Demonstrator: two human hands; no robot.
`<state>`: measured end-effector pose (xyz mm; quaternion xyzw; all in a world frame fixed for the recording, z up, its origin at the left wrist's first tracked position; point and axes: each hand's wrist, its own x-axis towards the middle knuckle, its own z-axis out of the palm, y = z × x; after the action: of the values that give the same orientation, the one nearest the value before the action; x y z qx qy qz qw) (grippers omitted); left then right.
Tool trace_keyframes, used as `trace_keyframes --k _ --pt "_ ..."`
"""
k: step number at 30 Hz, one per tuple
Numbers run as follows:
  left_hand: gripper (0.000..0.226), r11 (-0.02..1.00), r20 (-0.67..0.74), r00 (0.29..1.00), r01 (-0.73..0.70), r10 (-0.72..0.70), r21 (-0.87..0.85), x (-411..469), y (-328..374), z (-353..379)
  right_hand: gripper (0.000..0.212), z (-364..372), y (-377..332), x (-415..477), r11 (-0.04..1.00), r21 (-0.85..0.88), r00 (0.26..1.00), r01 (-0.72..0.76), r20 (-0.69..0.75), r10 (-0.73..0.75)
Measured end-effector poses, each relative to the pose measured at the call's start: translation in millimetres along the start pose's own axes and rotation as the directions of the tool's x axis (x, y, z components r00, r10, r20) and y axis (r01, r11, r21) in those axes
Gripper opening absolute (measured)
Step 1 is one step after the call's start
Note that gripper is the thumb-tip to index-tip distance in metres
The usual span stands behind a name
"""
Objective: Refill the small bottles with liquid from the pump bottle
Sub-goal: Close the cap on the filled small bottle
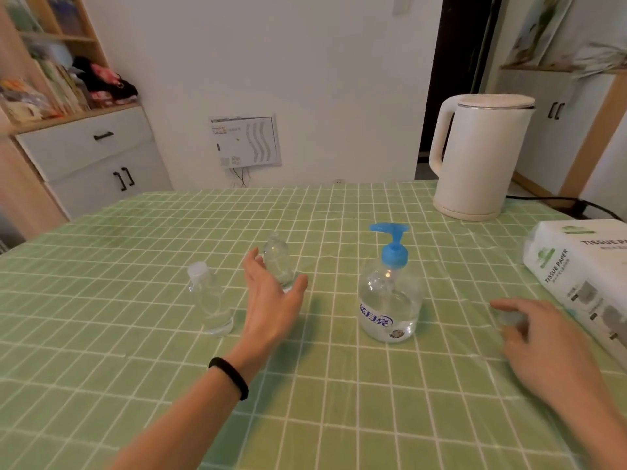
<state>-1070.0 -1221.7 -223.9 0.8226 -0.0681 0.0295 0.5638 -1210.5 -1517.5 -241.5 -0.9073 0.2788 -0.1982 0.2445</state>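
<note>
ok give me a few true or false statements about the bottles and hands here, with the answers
1. The clear pump bottle with the blue pump head stands upright on the green checked tablecloth. True.
2. Both small clear plastic bottles carry white caps. False: the left small clear bottle has one; the right small clear bottle shows none.
3. The left hand presses the pump head. False: it reaches at the right small clear bottle, fingers spread.
4. The white electric kettle stands beyond the pump bottle, to the right. True.
5. The right hand lies flat and empty. False: its fingers curl round a small clear cap.
</note>
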Motion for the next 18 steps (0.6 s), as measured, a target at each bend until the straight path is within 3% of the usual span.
trace_keyframes --k 8,13,18 --pt "0.037 0.999 -0.048 0.998 -0.036 0.036 0.005 21 -18 -3 0.015 -1 -3 2 0.997 0.082 1.000 -0.011 -0.025 0.013" --pt "0.031 0.995 -0.016 0.995 -0.095 0.094 -0.038 7 -10 -9 0.011 -7 -19 -3 0.968 0.246 0.997 0.045 -0.071 -0.029" --pt "0.039 0.984 0.073 0.988 -0.130 0.139 -0.120 -30 5 -17 0.015 -15 -37 -18 0.875 0.480 0.998 0.069 -0.043 -0.055"
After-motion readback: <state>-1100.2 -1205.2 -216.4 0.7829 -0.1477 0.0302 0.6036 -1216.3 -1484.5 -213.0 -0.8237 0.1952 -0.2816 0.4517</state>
